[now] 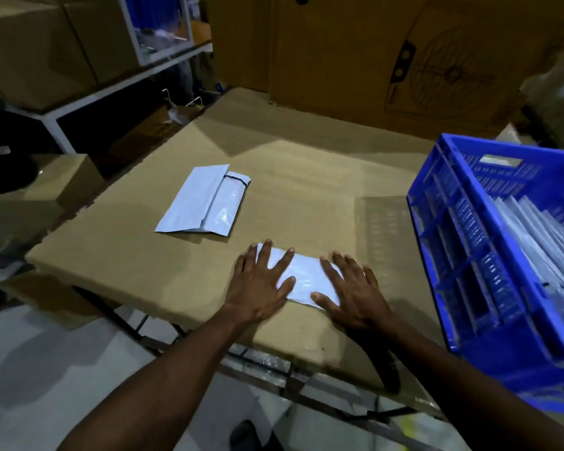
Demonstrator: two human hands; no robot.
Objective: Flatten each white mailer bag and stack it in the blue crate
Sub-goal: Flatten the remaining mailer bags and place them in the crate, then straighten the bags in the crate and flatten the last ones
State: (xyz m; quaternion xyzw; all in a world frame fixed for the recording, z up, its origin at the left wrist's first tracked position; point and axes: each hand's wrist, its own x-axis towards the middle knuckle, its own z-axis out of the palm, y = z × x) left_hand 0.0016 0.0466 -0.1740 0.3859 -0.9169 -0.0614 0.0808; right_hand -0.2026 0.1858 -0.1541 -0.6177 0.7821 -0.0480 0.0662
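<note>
Both hands flat on a white mailer bag (302, 276) at 6 o'clock on the tabletop (306, 190), near its front edge. Left hand (261, 284) covers the bag's left end, fingers (285, 258) straight and spread wide, palm down. Right hand (355, 292) presses the right end, fingers likewise straight and splayed, thumb on the bag's near edge. Bag is thin glossy plastic film, rectangular, lying flat under the palms.

Tabletop is covered in matte brown corrugated cardboard, ragged along the left edge. At 10 o'clock from the hands, well apart, lies a small stack of mailer bags (202, 200): white, smooth, shiny, one flat sheet beside a folded bundle with a thin dark band across its top.

Blue crate (463, 239) at 3 o'clock, rigid plastic with lattice walls and a handle cut-out, tilted on the tabletop's right edge. Inside it, white mailer bags in the crate (541, 242) lie in an overlapping row.

Large cardboard carton (388, 53) at 12 o'clock carries a printed line drawing of a fan; no legible writing.
</note>
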